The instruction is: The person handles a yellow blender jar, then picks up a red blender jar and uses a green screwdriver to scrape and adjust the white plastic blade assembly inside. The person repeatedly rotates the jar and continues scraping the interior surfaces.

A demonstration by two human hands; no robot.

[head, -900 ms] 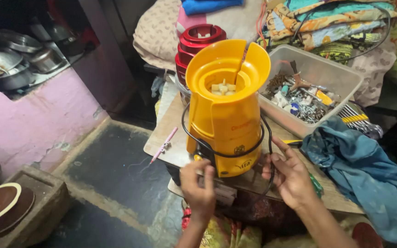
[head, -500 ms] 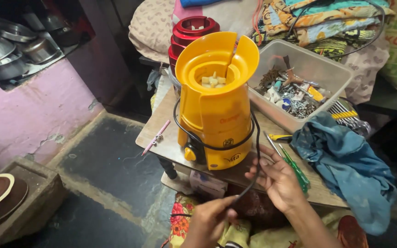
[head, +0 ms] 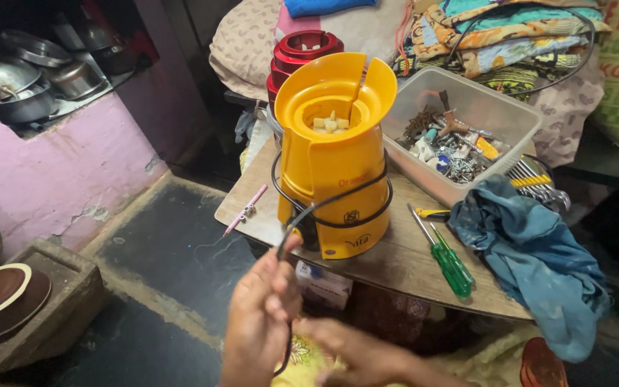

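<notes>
1. The yellow mixer base (head: 334, 161) stands upright near the front edge of the wooden worktop (head: 402, 261), its open top facing up – that leaves its white coupling in the middle easy to look down into.

2. A black cord (head: 327, 201) is looped around the mixer base's lower body, so the slack is kept off the worktop; one end runs down off the front of the base toward the person.

3. The left hand (head: 263, 315) is below and in front of the mixer base, its grip closed on the cord, which passes up between thumb and fingers – it looks held taut to keep the loops snug.

4. The right hand (head: 352, 351) lies low, just right of the left hand; it is blurred, fingers stretched toward the cord's lower end, and I cannot tell whether its grip is shut on anything.

5. Behind the mixer base sits a red mixer base (head: 302, 54), touching or nearly so.

6. To the right of the mixer base: a clear plastic tub (head: 499, 118) of screws and small parts, two green screwdrivers (head: 449, 261) lying flat, and a crumpled blue cloth (head: 531, 251).

7. Left of the mixer base, a pink tester pen (head: 245, 211) lies near the worktop's edge
</notes>
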